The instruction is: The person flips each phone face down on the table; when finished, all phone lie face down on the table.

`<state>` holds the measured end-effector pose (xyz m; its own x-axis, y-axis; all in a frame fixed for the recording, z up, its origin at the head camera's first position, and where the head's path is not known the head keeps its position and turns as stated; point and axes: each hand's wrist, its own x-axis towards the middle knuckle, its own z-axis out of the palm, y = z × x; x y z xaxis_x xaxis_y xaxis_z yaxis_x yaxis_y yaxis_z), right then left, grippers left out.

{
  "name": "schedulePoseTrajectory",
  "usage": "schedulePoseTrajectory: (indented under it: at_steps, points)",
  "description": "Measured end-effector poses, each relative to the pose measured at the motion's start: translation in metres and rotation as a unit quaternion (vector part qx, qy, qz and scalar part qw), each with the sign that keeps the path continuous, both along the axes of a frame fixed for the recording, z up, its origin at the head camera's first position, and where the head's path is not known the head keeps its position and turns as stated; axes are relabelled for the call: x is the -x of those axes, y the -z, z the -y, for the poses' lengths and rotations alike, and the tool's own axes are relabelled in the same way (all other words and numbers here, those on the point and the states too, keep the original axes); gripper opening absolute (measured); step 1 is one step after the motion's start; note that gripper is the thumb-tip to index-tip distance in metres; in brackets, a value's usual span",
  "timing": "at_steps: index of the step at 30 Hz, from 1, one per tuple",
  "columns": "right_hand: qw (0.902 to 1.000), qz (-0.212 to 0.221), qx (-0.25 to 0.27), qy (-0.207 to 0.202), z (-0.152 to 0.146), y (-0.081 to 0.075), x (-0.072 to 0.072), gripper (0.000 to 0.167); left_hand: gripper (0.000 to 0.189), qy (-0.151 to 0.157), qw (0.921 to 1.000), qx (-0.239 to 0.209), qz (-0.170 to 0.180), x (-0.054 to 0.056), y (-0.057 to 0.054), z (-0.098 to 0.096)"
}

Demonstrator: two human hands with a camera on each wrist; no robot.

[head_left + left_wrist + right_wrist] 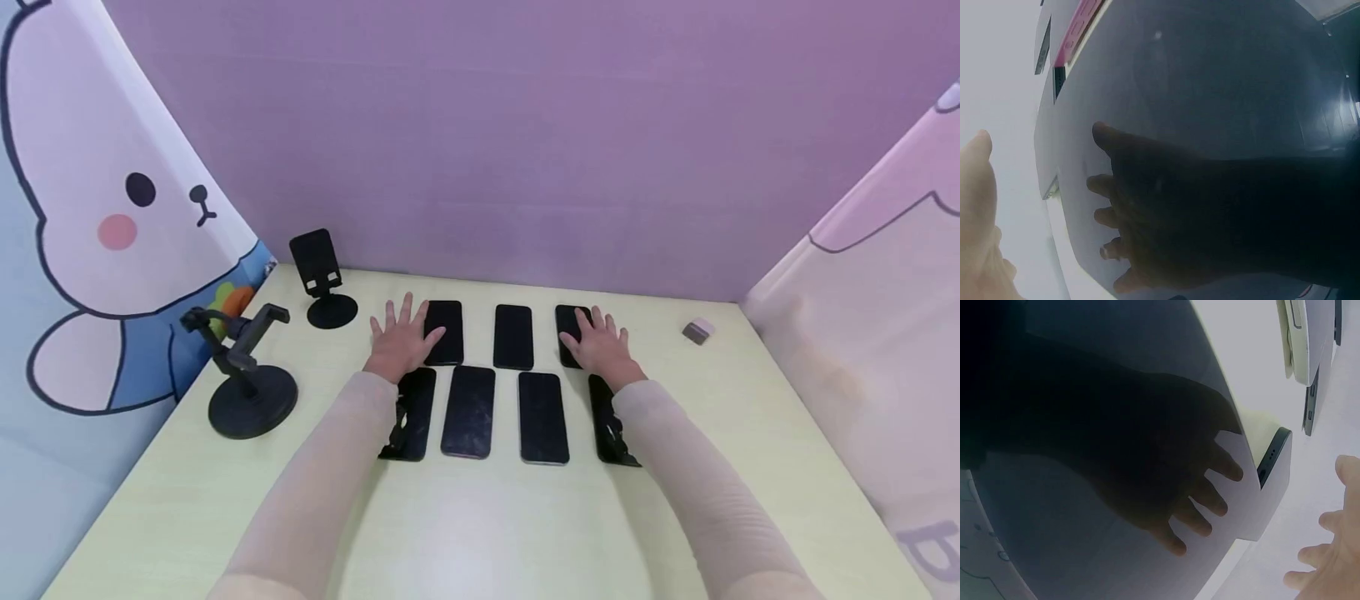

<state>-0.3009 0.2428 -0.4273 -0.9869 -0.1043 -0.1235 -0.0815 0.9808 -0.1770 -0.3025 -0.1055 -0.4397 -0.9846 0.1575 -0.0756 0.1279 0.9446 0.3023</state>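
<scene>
Black smartphones lie face up in two rows on the pale table. In the head view my left hand, fingers spread, is beside the back-left phone, its thumb reaching over that phone's edge. My right hand spreads its fingers over the back-right phone, partly covering it. Neither hand grips anything; whether they touch the phones I cannot tell. Between them lies the middle back phone. The left wrist view shows a glossy dark screen mirroring the hand; another screen fills much of the right wrist view.
Two black phone stands are at the left, one with a clamp arm and one with a flat plate. A small grey block sits at the back right. Purple cloth hangs behind; printed curtains flank the table.
</scene>
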Motion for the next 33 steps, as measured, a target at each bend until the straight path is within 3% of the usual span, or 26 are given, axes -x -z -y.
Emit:
schedulePoseTrajectory:
  at_steps: [6,10,14,22,28,33]
  points:
    - [1.0,0.001,0.008,-0.002,-0.005,-0.002,-0.005,0.07,0.071,0.014,0.9998,-0.014,-0.005,-0.002,-0.003,-0.007]
    - [0.9995,0.004,0.029,-0.008,-0.01,-0.004,-0.014,0.07,0.069,0.035,0.9981,-0.046,-0.021,-0.005,-0.005,-0.022]
    - [0.9978,0.015,0.062,-0.014,-0.02,-0.006,-0.024,0.071,0.069,0.066,0.9928,-0.093,-0.036,-0.009,-0.005,-0.05]
    - [0.9889,0.031,0.145,-0.008,-0.042,-0.012,-0.043,0.07,0.069,0.116,0.9744,-0.192,-0.017,-0.023,-0.007,-0.11]
    - [0.9874,0.02,0.157,-0.009,-0.055,-0.009,-0.057,0.066,0.066,0.15,0.967,-0.205,-0.017,-0.035,-0.003,-0.15]
    - [0.9869,0.016,0.16,-0.004,-0.062,-0.006,-0.069,0.064,0.064,0.151,0.9645,-0.217,-0.005,-0.045,0.001,-0.181]
